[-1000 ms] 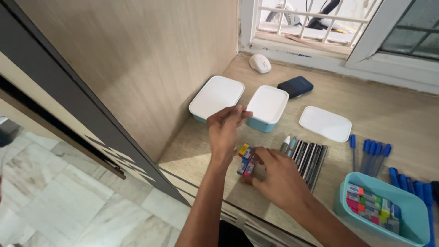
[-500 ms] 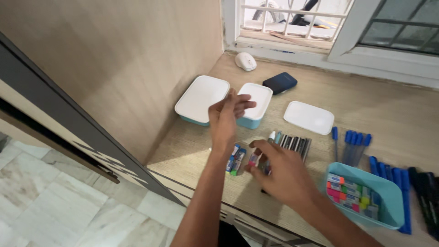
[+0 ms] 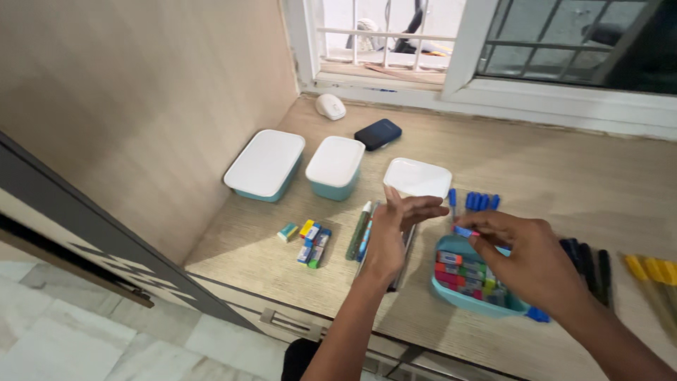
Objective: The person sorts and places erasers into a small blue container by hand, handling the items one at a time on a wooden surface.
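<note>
My right hand (image 3: 530,261) hovers over the open teal box (image 3: 451,295) of coloured erasers and pinches a small blue-and-pink eraser (image 3: 465,231) at its fingertips. My left hand (image 3: 396,230) is raised above the row of dark pens (image 3: 405,243), fingers spread, holding nothing. A few coloured erasers (image 3: 311,243) lie loose on the desk to the left, with one green eraser (image 3: 287,231) apart from them.
Two closed teal boxes with white lids (image 3: 266,164) (image 3: 336,164) stand near the wall, a loose white lid (image 3: 417,178) beside them. Blue pens (image 3: 474,201), black pens (image 3: 596,264) and yellow pens (image 3: 652,271) lie on the wooden desk (image 3: 564,176). A white mouse (image 3: 330,106) and dark case (image 3: 378,133) sit by the window.
The view swung right. My right hand left the loose erasers and moved right to the open teal box, now pinching an eraser. My left hand moved right above the pens.
</note>
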